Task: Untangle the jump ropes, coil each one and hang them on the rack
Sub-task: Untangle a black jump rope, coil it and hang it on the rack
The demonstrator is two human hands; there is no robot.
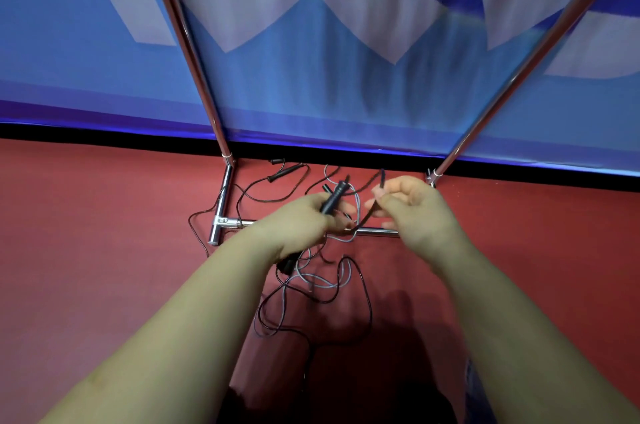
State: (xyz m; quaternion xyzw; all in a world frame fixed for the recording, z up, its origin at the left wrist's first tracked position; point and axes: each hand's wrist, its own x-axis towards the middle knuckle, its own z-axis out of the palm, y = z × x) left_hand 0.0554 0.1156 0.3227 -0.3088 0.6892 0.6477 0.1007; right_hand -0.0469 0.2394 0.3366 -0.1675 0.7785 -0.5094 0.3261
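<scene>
Several thin jump ropes (313, 280), dark and pale grey, lie tangled on the red floor between my forearms. My left hand (301, 221) grips a black rope handle (333, 198) that points up and away. My right hand (414, 207) pinches a dark cord (367, 214) that runs from above my fingers down towards the rack's floor bar. A second black handle (288, 264) hangs below my left wrist. Another handle (280, 175) lies on the floor near the wall. The chrome rack (221, 205) stands in front of me.
The rack's two slanted chrome poles (194, 53) rise left and right, and its low crossbar (379, 232) runs along the floor behind my hands. A blue and white banner (329, 70) covers the wall behind. Open red floor (104, 233) lies to both sides.
</scene>
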